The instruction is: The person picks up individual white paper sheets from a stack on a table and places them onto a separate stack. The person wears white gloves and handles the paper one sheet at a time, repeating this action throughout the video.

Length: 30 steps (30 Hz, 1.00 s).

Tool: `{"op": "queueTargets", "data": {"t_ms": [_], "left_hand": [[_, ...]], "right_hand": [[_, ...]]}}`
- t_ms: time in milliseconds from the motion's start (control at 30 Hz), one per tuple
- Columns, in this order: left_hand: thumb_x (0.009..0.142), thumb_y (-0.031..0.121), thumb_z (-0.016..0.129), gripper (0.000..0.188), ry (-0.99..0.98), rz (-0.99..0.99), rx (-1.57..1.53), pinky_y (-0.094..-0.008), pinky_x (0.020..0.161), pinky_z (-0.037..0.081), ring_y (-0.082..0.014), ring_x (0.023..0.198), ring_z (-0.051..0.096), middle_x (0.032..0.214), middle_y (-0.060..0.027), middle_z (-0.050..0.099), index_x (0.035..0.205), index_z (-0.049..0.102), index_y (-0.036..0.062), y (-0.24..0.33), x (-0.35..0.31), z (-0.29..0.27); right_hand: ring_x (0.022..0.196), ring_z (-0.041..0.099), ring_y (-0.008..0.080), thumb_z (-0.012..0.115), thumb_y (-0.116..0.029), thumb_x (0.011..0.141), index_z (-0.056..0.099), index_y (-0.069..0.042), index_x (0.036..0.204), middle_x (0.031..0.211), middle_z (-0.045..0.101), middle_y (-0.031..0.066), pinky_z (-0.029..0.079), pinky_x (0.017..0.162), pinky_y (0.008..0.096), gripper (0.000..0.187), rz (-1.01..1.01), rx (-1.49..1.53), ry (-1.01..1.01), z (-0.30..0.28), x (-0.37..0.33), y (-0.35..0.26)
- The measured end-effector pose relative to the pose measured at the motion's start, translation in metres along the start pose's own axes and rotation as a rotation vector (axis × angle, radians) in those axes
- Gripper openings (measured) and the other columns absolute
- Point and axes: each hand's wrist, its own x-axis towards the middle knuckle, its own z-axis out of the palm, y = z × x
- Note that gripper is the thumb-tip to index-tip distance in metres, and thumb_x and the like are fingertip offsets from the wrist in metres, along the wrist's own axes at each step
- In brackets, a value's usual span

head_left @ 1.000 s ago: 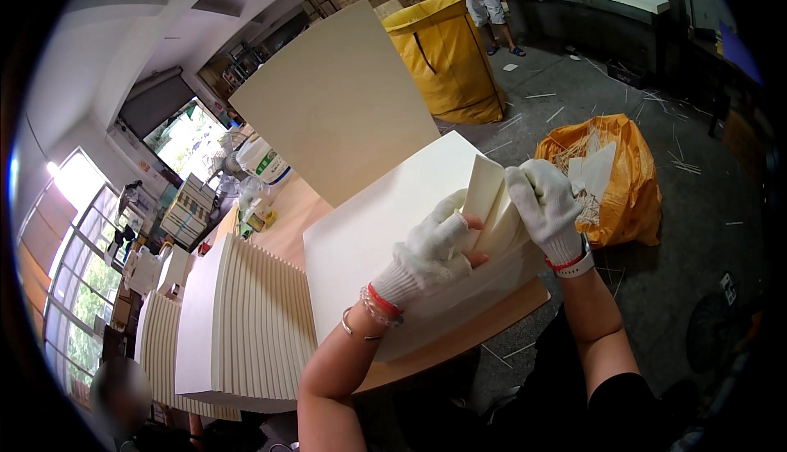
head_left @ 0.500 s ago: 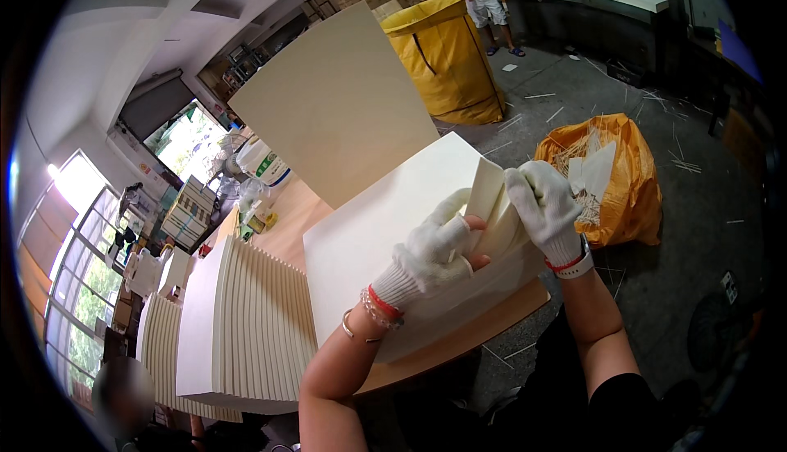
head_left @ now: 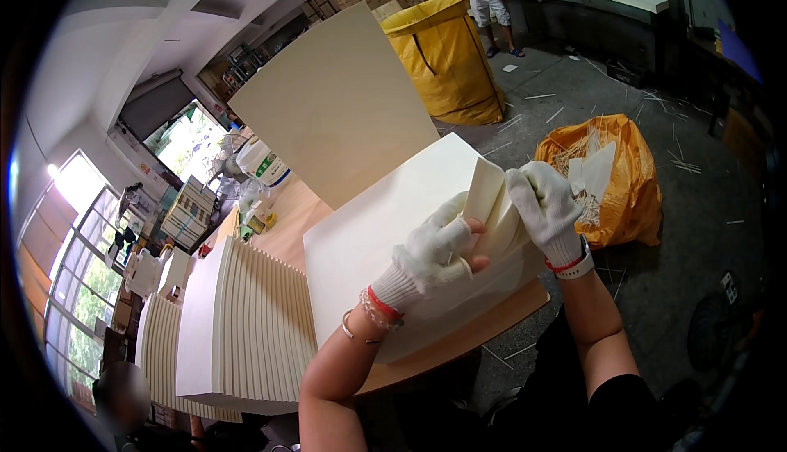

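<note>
A large white sheet (head_left: pixel 377 206) lies on the wooden table in front of me, its right-hand edge raised into a folded flap (head_left: pixel 485 187). My left hand (head_left: pixel 434 247), in a white knit glove with some fingertips bare, is closed around the lower part of this flap. At the flap's far right end, my right hand (head_left: pixel 543 202), gloved too, is curled tight with its fingers pressed against the edge. Between my hands the material bends and looks layered; its exact layers are partly hidden by the gloves.
Left of the sheet stand stacks of cream panels (head_left: pixel 258 329). A big upright board (head_left: pixel 336 99) rises behind it on the table (head_left: pixel 291 231), near a white bucket (head_left: pixel 264 163). An orange bag of scraps (head_left: pixel 635 198) and a tall yellow bag (head_left: pixel 447 63) stand on the floor.
My hands have barely shifted and keep their hold on the flap. In the background, the standing person has moved slightly to the right; the person at lower left has shifted a little.
</note>
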Motion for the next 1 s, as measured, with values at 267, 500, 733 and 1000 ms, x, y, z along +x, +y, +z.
{"op": "queueTargets", "data": {"t_ms": [267,500,733,1000], "left_hand": [[0.072,0.005,0.08,0.036,0.027,-0.167,-0.035,-0.0396,0.098,0.047,-0.0386,0.12,0.054,0.144,-0.0213,0.043,0.102,0.061,0.0057,0.015,0.003,0.0],[0.076,0.009,0.079,0.056,0.092,0.017,0.024,-0.0324,0.086,0.051,-0.0284,0.101,0.065,0.127,-0.017,0.059,0.129,0.06,0.0093,-0.005,-0.004,0.0],[0.086,0.03,0.071,0.065,0.235,-0.004,0.615,-0.0364,0.072,0.054,-0.0279,0.083,0.069,0.096,-0.0117,0.069,0.143,0.047,0.0089,0.028,-0.023,0.008],[0.091,0.017,0.056,0.051,0.314,-0.089,0.653,-0.0374,0.059,0.054,-0.0284,0.07,0.065,0.092,-0.0074,0.064,0.142,0.046,0.0165,-0.011,-0.015,0.036]], "right_hand": [[0.066,0.053,0.0263,0.06,-0.01,0.094,0.057,0.002,0.083,0.071,0.052,0.0102,0.042,0.061,0.0371,0.016,-0.11,-0.01,-0.012,-0.002,-0.003,0.007],[0.074,0.055,0.0312,0.062,-0.012,0.091,0.06,0.001,0.09,0.08,0.054,0.0129,0.045,0.068,0.0422,0.013,-0.297,-0.14,0.082,-0.008,-0.003,-0.007],[0.105,0.058,0.0366,0.065,-0.017,0.084,0.066,-0.003,0.107,0.109,0.063,0.0153,0.048,0.089,0.0431,0.027,-0.358,-0.36,-0.451,0.0,-0.033,-0.043],[0.086,0.06,0.0363,0.062,-0.012,0.083,0.066,-0.005,0.101,0.092,0.063,0.019,0.048,0.077,0.0446,0.019,-0.441,-0.355,-0.429,0.011,-0.037,-0.041]]}}
